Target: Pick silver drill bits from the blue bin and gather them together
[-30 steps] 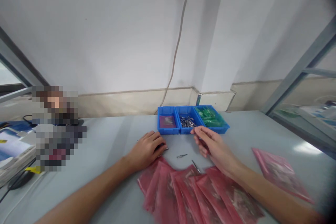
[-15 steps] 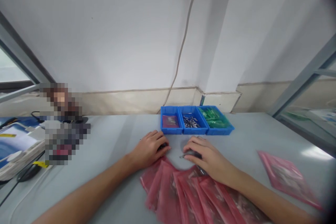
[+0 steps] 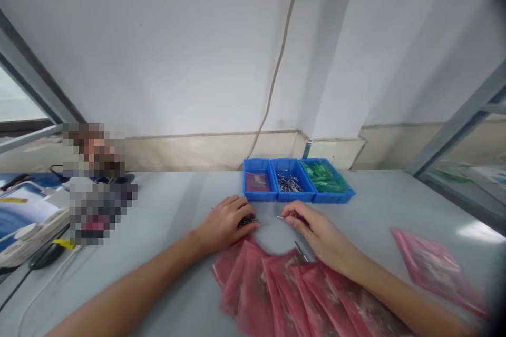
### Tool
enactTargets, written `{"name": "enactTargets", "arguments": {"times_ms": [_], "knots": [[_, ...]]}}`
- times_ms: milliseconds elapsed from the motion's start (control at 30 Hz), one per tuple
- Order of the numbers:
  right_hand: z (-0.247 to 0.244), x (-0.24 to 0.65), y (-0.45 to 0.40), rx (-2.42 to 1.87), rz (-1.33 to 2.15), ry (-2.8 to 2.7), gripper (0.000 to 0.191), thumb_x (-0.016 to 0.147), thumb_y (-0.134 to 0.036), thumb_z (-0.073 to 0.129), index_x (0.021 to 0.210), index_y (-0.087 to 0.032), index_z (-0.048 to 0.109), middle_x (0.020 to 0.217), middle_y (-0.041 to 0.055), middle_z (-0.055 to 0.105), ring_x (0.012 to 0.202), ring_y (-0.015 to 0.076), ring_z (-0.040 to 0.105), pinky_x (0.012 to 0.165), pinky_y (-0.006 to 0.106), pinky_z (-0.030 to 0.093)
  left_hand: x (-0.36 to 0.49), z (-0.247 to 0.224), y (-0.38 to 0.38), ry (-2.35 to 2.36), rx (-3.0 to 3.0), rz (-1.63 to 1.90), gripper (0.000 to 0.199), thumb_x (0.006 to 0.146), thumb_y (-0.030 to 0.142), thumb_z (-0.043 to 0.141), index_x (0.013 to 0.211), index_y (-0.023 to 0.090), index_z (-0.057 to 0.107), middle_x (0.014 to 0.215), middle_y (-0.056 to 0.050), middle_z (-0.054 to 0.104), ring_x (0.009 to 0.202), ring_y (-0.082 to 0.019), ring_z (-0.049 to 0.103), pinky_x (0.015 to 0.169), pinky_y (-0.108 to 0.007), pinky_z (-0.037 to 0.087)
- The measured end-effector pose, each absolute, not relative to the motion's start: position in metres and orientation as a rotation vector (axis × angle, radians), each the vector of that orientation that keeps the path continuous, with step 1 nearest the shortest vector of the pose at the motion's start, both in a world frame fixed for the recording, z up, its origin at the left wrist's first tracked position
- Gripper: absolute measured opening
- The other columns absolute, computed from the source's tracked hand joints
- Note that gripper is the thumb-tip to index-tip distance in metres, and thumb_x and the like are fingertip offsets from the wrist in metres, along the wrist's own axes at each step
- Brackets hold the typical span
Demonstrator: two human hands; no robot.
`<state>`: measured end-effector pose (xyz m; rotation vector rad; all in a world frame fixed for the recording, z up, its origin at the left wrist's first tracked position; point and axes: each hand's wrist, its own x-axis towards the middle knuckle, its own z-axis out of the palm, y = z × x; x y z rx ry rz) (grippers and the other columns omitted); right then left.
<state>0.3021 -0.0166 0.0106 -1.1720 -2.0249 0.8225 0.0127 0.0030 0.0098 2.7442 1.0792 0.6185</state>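
Observation:
My left hand rests on the table with fingers curled over a bunch of small dark metal pins, mostly hidden under the palm. My right hand pinches one thin metal pin between thumb and fingers, its tip pointing left. Just below that hand, another thin metal pin lies at the top edge of the pink plastic bags. The bags are fanned out in an overlapping row beneath both wrists.
Behind my hands stand three joined blue bins: one with a pink packet, one with loose metal pins, one with green bags. To the right lies a filled pink bag. Cables and a power strip sit at left.
My right hand has lifted slightly away from the bags, its fingers drawing together around a pin. The pin below it shows more fully. My left hand has barely moved.

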Motion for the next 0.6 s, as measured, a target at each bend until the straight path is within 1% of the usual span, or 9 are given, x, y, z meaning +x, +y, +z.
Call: {"name": "enactTargets", "arguments": {"times_ms": [67, 100, 267, 333, 433, 600], "knots": [[0.0116, 0.3029, -0.0143, -1.171, 0.813, -1.976, 0.019, 0.108, -0.038, 0.052, 0.109, -0.029, 0.069, 0.109, 0.0039, 0.074, 0.1, 0.0263, 0.067, 0.089, 0.037, 0.049, 0.0124, 0.0097, 0.0031, 1.08, 2.745, 0.612, 0.023, 0.106, 0.045, 0.062, 0.108, 0.022, 0.065, 0.108, -0.006, 0.068, 0.098, -0.024, 0.06, 0.089, -0.038, 0.049], [0.0121, 0.3033, -0.0133, -1.179, 0.796, -1.957, 0.021, 0.108, -0.038, 0.052, 0.109, -0.029, 0.07, 0.109, 0.0039, 0.074, 0.101, 0.0264, 0.067, 0.089, 0.037, 0.049, 0.0123, 0.0097, 0.0032, 1.077, 2.744, 0.609, 0.025, 0.106, 0.046, 0.062, 0.108, 0.022, 0.065, 0.108, -0.006, 0.068, 0.099, -0.024, 0.06, 0.09, -0.038, 0.049], [0.0109, 0.3048, -0.0105, -1.22, 0.731, -1.875, 0.025, 0.107, -0.04, 0.049, 0.103, -0.028, 0.07, 0.091, 0.0028, 0.07, 0.085, 0.0244, 0.065, 0.081, 0.036, 0.05, 0.0117, 0.0104, 0.0027, 1.058, 2.737, 0.623, 0.035, 0.102, 0.056, 0.065, 0.107, 0.021, 0.066, 0.107, -0.006, 0.068, 0.099, -0.025, 0.061, 0.088, -0.038, 0.049], [0.0099, 0.3045, -0.0108, -1.238, 0.75, -1.836, 0.025, 0.108, -0.042, 0.048, 0.103, -0.027, 0.068, 0.09, 0.0026, 0.069, 0.082, 0.0239, 0.063, 0.076, 0.035, 0.049, 0.0118, 0.0107, 0.0026, 1.054, 2.738, 0.629, 0.037, 0.101, 0.057, 0.065, 0.107, 0.021, 0.066, 0.107, -0.006, 0.068, 0.099, -0.025, 0.061, 0.088, -0.038, 0.049], [0.0102, 0.3034, -0.0126, -1.256, 0.776, -1.806, 0.023, 0.108, -0.044, 0.047, 0.103, -0.028, 0.063, 0.091, 0.0019, 0.066, 0.081, 0.0231, 0.06, 0.074, 0.034, 0.047, 0.0122, 0.0109, 0.0026, 1.06, 2.736, 0.623, 0.032, 0.103, 0.053, 0.065, 0.106, 0.021, 0.066, 0.107, -0.006, 0.068, 0.098, -0.024, 0.061, 0.088, -0.038, 0.049], [0.0128, 0.3011, -0.0159, -1.284, 0.759, -1.812, 0.019, 0.107, -0.045, 0.053, 0.103, -0.028, 0.058, 0.086, -0.0004, 0.06, 0.075, 0.021, 0.055, 0.069, 0.033, 0.043, 0.0126, 0.0086, 0.0033, 1.078, 2.73, 0.642, 0.022, 0.106, 0.043, 0.063, 0.106, 0.022, 0.066, 0.106, -0.006, 0.068, 0.097, -0.024, 0.061, 0.087, -0.038, 0.05]]}}
